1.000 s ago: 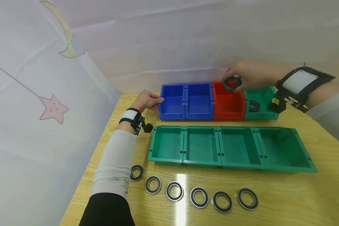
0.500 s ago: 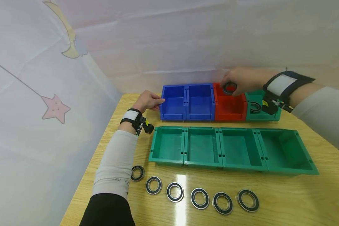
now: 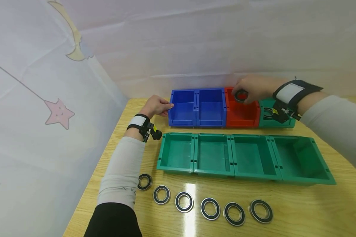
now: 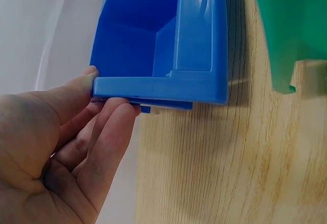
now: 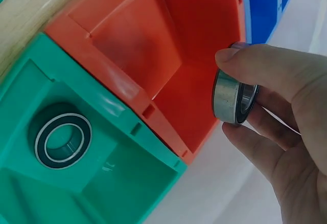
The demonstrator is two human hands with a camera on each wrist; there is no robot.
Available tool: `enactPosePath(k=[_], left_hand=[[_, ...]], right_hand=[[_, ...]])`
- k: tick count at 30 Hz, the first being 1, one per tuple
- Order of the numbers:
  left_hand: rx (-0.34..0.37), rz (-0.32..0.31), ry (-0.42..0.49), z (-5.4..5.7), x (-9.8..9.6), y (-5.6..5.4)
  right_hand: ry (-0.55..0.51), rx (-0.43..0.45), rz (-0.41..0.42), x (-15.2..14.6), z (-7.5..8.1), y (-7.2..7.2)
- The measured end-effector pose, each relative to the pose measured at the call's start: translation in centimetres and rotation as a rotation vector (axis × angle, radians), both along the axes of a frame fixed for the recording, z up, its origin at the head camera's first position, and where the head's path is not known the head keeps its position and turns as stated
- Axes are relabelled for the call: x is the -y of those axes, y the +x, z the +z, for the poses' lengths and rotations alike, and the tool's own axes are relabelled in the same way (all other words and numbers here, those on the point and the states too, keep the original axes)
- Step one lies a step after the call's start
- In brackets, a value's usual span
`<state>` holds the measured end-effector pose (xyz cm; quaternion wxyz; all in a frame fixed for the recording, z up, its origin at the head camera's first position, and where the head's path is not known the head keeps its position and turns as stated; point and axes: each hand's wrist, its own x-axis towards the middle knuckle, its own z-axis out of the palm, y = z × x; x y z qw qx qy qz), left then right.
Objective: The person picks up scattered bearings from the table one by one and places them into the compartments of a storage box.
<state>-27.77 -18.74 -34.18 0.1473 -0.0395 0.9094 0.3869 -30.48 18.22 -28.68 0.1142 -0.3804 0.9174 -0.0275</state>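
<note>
My right hand [image 3: 250,88] pinches a ball bearing [image 5: 227,97] by its outer rim, thumb on one side and fingers on the other. It holds the bearing at the back of the red bin [image 3: 241,113]. Beside that, a second bearing [image 5: 63,141] leans inside the back-row green bin [image 5: 110,183]. With thumb and fingers, my left hand [image 3: 155,106] grips the edge of the leftmost blue bin [image 4: 148,87]. That blue bin shows a bare inside in the left wrist view.
A second blue bin [image 3: 211,123] adjoins the red one. In front runs a row of several joined green bins [image 3: 213,171]. Several bearings [image 3: 184,210] lie in a curved line on the wooden table [image 3: 302,210] nearest me. A pale printed cloth [image 3: 178,42] hangs behind.
My right hand has lowered the bearing from above the red bin toward its opening, its wrist shifting left. My left hand keeps its grip on the blue bin.
</note>
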Motion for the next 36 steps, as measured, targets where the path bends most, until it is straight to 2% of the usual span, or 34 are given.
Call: enactPosePath(k=[8,23,36], left_hand=[[0.01,-0.004,0.019,-0.2,0.2,-0.2],[0.026,-0.008,0.033,0.1,-0.1,-0.1],[0.017,0.002,0.046,0.2,0.3,0.2]], right_hand=[[0.02,-0.009,0.022,0.1,-1.0,-0.4],[0.041,0.041,-0.015,0.1,-2.4,-0.5],[0.006,0.045,0.029,0.1,-3.9,-0.8]])
